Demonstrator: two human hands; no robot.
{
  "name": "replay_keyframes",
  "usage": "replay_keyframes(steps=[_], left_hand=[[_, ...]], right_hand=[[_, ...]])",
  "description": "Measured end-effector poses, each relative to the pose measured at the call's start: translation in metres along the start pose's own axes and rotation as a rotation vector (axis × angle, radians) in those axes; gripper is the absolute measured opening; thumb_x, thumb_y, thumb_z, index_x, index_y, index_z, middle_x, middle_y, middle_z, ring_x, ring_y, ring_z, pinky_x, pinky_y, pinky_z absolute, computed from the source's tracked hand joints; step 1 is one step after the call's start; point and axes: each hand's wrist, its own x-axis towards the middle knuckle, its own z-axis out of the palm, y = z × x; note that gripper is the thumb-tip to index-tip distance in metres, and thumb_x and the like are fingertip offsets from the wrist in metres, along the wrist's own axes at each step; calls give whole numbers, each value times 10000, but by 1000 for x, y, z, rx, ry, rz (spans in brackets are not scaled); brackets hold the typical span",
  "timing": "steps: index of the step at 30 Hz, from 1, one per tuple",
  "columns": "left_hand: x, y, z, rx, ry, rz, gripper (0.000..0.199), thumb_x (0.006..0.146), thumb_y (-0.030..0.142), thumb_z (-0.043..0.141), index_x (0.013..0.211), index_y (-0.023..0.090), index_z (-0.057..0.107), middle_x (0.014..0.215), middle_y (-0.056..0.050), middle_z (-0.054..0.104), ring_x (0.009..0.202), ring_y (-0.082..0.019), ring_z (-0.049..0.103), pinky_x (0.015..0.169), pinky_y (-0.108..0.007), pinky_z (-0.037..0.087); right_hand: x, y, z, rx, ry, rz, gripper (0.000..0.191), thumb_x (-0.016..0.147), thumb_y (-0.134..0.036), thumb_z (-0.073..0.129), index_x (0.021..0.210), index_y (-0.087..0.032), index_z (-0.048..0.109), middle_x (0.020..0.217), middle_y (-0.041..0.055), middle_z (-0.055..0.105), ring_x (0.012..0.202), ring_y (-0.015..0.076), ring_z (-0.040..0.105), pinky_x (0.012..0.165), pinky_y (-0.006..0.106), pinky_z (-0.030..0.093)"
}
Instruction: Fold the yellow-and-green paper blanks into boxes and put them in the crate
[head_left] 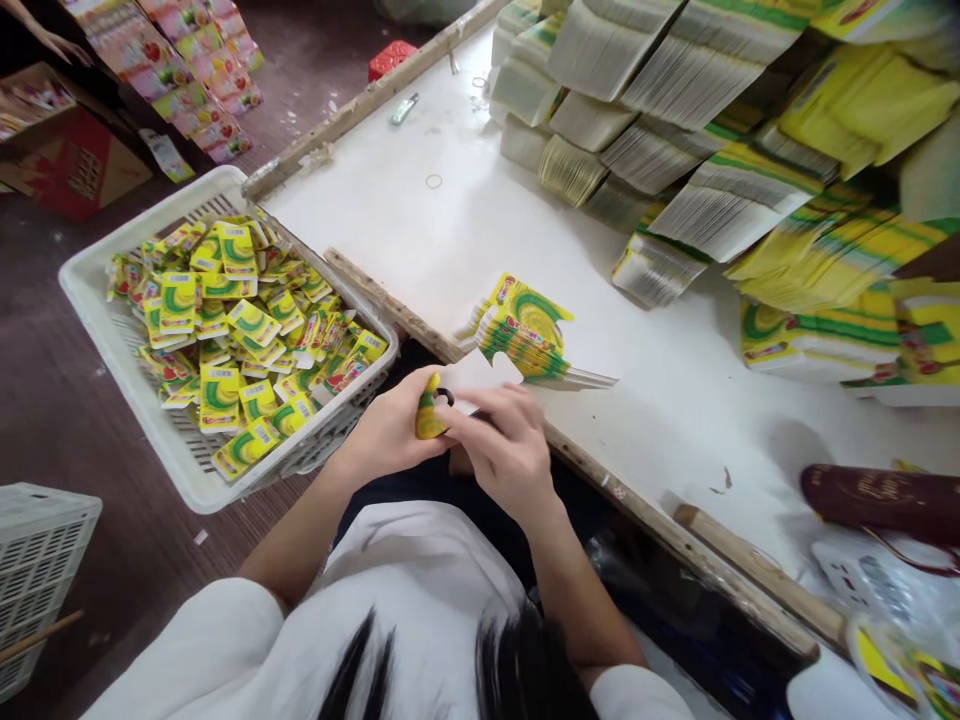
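In front of my body, at the table's edge, my left hand [394,425] grips a small yellow-and-green carton [430,415] with its white inner side turned up. My right hand [514,440] has its fingers curled at the carton's right side, touching the white card; they are slightly blurred. A small dark ring shape [445,396] shows between the hands, and I cannot make out what it is. Just beyond them, a fanned stack of flat printed cartons [525,325] lies on the white table [420,240].
Left of me stands a white plastic basket [199,495] holding many folded yellow-green cartons. Tall stacks of flat cartons [720,200] fill the table's far right. A dark red cylinder [877,500] lies at right, and a cutter [403,109] lies at the back. Another person's hand [56,40] shows top left.
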Motion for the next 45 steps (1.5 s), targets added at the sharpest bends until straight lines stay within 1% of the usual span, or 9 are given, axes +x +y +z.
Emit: replay_keyframes(steps=[4, 9, 12, 16, 21, 27, 34, 40, 45], left_hand=[[-1, -2, 15, 131, 114, 92, 653, 765, 249, 740, 1343, 236, 436, 1232, -86, 642, 1084, -255, 659, 909, -368, 544], [-5, 3, 22, 85, 254, 265, 757, 774, 310, 754, 1409, 260, 343, 1221, -82, 614, 1000, -224, 664, 841, -333, 549], [-2, 5, 27, 51, 313, 292, 745, 784, 324, 754, 1400, 257, 340, 1172, -74, 611, 943, -204, 657, 807, -317, 540], [5, -1, 28, 65, 371, 256, 669, 782, 268, 749, 1329, 251, 364, 1167, -69, 584, 948, -192, 643, 819, -310, 521], [10, -5, 29, 120, 271, 224, 550, 759, 205, 693, 1202, 264, 373, 1046, -23, 547, 836, -168, 622, 708, -277, 492], [7, -5, 31, 182, 147, 238, 461, 709, 140, 616, 1097, 264, 401, 970, -11, 556, 816, -193, 631, 684, -292, 480], [5, -12, 36, 139, -15, 63, 745, 691, 196, 661, 1322, 237, 266, 1175, -104, 590, 974, -268, 658, 768, -368, 536], [2, -13, 33, 245, 177, 20, 678, 678, 219, 721, 1269, 182, 392, 1176, -152, 591, 1063, -320, 618, 891, -464, 525], [-2, -14, 18, 231, 227, 51, 495, 708, 278, 750, 1147, 203, 535, 1081, -97, 667, 1001, -279, 658, 881, -418, 535]], right_hand=[[1, 6, 1, 218, 310, 382, 559, 827, -467, 734, 1312, -264, 544, 1309, 126, 600, 1189, 300, 595, 998, 484, 505], [0, 20, 22, 907, -84, 795, 325, 879, -532, 614, 959, -218, 635, 801, 31, 721, 687, 195, 691, 643, 329, 592], [-6, 17, 39, 1075, -204, 823, 400, 862, -614, 588, 904, -222, 655, 795, 57, 749, 700, 221, 716, 620, 341, 603], [-8, 9, 43, 1107, -116, 788, 613, 833, -780, 466, 1074, -246, 646, 1043, 106, 764, 897, 266, 745, 732, 393, 627], [5, 9, 28, 1039, -17, 862, 450, 737, -575, 733, 1031, -243, 659, 1029, 71, 775, 954, 277, 742, 884, 417, 618], [-3, 26, 36, 875, -209, 707, 330, 844, -514, 679, 1027, -239, 691, 992, 63, 785, 925, 257, 753, 792, 404, 655], [-21, 16, 39, 553, -115, 442, 514, 957, -351, 562, 1459, -259, 500, 1390, 104, 634, 1291, 250, 609, 1067, 435, 527], [-19, 17, 34, 334, 17, 327, 557, 959, -175, 520, 1486, -348, 465, 1464, 49, 584, 1322, 247, 587, 1120, 452, 484], [-18, 25, 31, 208, -163, 147, 550, 951, -206, 587, 1466, -371, 488, 1637, 36, 331, 1413, 286, 484, 1084, 425, 526]])
